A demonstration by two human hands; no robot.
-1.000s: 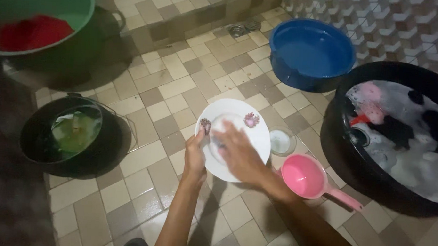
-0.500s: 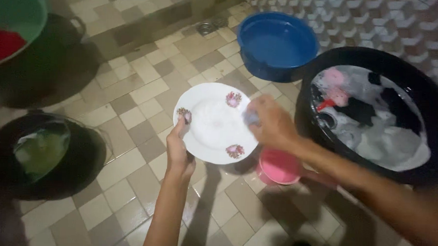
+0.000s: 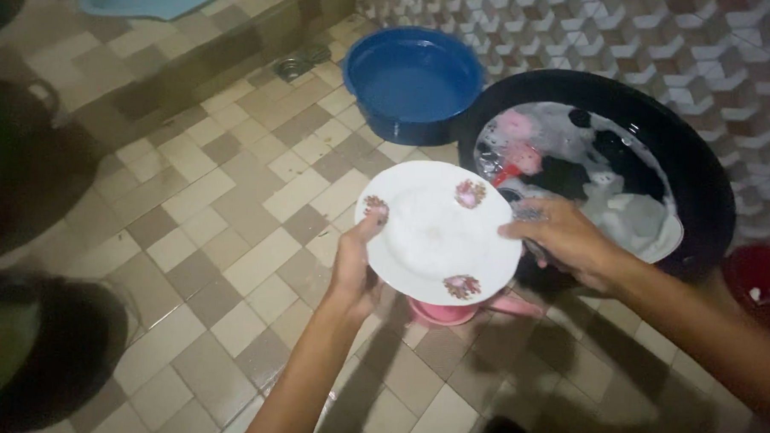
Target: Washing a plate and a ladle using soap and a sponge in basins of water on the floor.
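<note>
My left hand point(image 3: 356, 267) grips the left rim of a white plate point(image 3: 431, 235) with small pink flower prints, held tilted above the tiled floor. My right hand point(image 3: 563, 235) is at the plate's right edge, fingers closed around something small and dark that looks like a scrubbing sponge, next to the rim of a black basin point(image 3: 702, 181). That basin holds soapy water with several submerged dishes and a pink item.
A blue basin point(image 3: 411, 81) with water stands behind the plate by the patterned wall. A pink scoop point(image 3: 450, 313) lies on the floor under the plate. A dark pot point(image 3: 30, 349) sits at the lower left, a red container point(image 3: 763, 277) at the right edge.
My right hand slid from the plate's centre to its right edge, toward the black basin. The view shifted right, so the green tub has left the frame.
</note>
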